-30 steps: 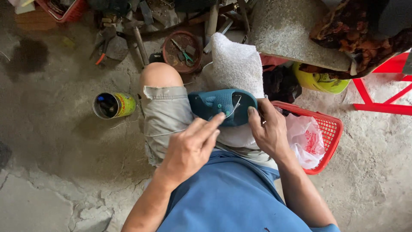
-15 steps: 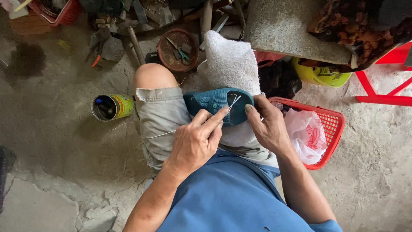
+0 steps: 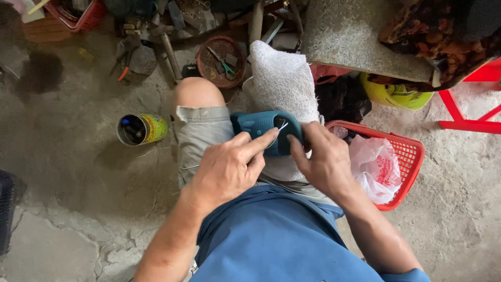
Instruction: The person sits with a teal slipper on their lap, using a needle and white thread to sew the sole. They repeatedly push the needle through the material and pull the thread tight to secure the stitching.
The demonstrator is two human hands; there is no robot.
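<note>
An open tin can point(image 3: 141, 129) lies on its side on the concrete floor point(image 3: 68, 172), well apart from the work. The left hand point(image 3: 229, 169) is loosely curled, its forefinger stretched out to touch the teal shoe point(image 3: 261, 125) that rests across the lap on a white towel point(image 3: 282, 78). The right hand point(image 3: 323, 159) presses fingers and thumb against the shoe's near end, where a thin pale thread point(image 3: 282, 126) shows. Just beside it sits a red basket point(image 3: 412, 156) holding a plastic bag point(image 3: 373, 167).

L hand point(image 3: 229, 169) index now stretched onto teal shoe point(image 3: 261, 125).
</note>
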